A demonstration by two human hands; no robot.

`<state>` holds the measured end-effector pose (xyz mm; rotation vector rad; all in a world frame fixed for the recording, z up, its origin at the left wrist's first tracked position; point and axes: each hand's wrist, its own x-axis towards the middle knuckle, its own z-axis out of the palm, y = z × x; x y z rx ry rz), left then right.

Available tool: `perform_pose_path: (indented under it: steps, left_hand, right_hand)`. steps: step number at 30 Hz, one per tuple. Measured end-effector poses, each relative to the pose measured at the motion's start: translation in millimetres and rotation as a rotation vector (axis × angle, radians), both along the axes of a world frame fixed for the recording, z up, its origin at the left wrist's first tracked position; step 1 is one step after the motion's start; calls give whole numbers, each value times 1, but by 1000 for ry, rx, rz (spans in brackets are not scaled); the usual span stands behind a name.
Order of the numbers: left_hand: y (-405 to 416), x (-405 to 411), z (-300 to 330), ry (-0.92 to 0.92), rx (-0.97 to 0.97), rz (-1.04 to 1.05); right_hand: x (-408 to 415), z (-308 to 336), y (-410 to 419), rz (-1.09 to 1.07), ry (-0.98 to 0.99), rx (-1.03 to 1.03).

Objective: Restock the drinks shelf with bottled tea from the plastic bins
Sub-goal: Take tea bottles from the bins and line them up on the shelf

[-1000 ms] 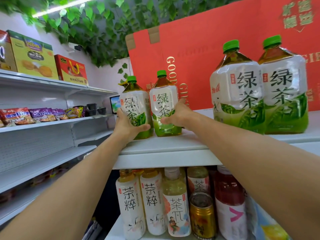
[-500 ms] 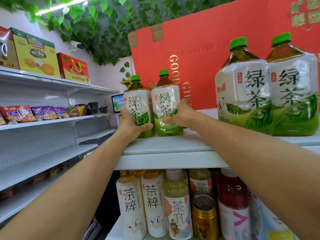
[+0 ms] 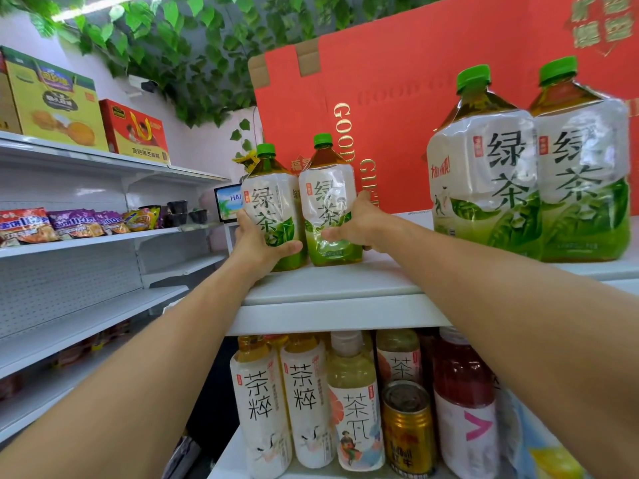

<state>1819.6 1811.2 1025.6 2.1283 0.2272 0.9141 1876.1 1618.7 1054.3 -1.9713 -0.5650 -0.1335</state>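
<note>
Both arms reach to the top shelf [image 3: 328, 288]; the left hand [image 3: 257, 242] wraps the left green tea bottle [image 3: 271, 205], the right hand [image 3: 359, 224] grips the bottle beside it [image 3: 328, 198]; both bottles stand upright, touching; two larger green tea bottles [image 3: 525, 167] stand well apart to the right.

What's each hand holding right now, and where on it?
Left hand grips the left green tea bottle low on its body. Right hand grips the bottle beside it low on its right side. Both stand on the top shelf.
</note>
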Motion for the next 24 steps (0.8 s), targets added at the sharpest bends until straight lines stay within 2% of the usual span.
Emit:
perform_pose_path:
  steps: [24]
  left_hand:
    - [-1, -5, -2, -13, 16, -25]
  right_hand:
    - [33, -7, 6, -61, -26, 0]
